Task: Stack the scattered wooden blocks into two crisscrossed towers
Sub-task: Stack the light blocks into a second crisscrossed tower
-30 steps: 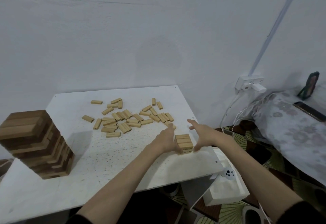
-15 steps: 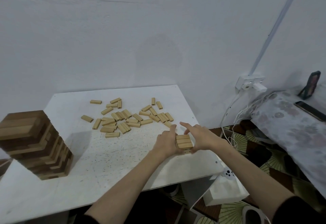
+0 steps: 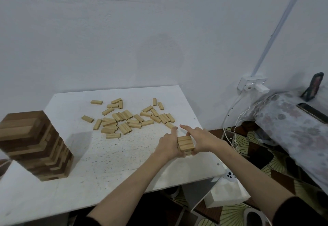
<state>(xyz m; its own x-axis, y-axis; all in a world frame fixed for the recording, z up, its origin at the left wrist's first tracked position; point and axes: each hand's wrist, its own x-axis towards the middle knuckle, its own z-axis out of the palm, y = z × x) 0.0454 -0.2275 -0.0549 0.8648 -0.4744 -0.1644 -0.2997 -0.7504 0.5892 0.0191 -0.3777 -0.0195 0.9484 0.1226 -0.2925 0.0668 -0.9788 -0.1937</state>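
- Head view: I see the small block stack point(image 3: 185, 144) on the white table point(image 3: 110, 161), at about four o'clock from the table's middle, near its right edge. It is pale wood, a few layers high; the top layer is three blocks side by side, and the end grain of a crossed layer shows below it.
- My left hand point(image 3: 168, 145) presses flat against the stack's left side, fingers straight and together, thumb raised at the far corner. It holds nothing by curling.
- My right hand point(image 3: 200, 139) lies against the stack's right side, index finger stretched straight toward eleven o'clock, thumb tucked under the near corner. The other fingers are hidden behind the stack, so I cannot tell how far they bend.
- The scattered loose blocks point(image 3: 127, 117) lie flat at twelve o'clock from the stack, toward the wall, some touching, some apart; all are the same pale colour.
- The tall tower point(image 3: 33, 145) stands at nine o'clock, near the table's left edge, built of darker and lighter layers crossing each other, with its edges uneven.
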